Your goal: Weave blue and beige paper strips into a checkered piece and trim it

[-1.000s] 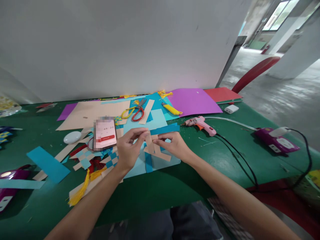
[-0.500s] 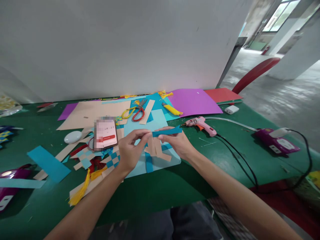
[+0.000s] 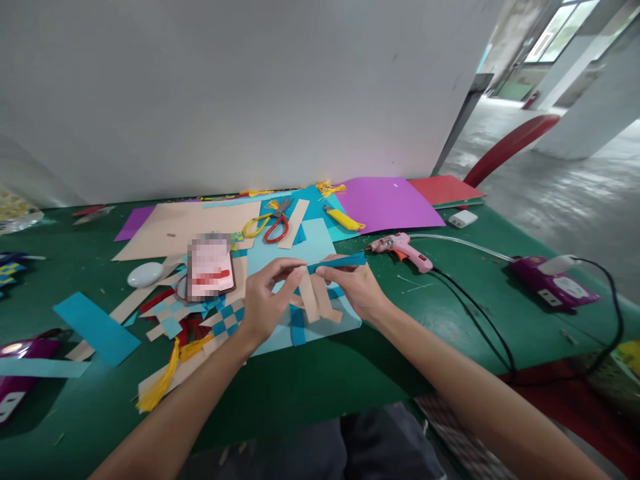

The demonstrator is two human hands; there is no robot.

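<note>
On the bench (image 3: 320, 383), far left, we have a clear bag (image 3: 20, 217), its yellowish contents blurred, then a phone (image 3: 210, 263) whose writing we cannot read. Our left hand (image 3: 265, 293) pinches a blue strip (image 3: 345, 261) by its left end, tan strips (image 3: 309, 297) slanting down below, over a pale sheet (image 3: 317, 233). Our right hand (image 3: 357, 287), thumb inward, pinches the blue strip too, near a glue gun (image 3: 405, 250).
</note>
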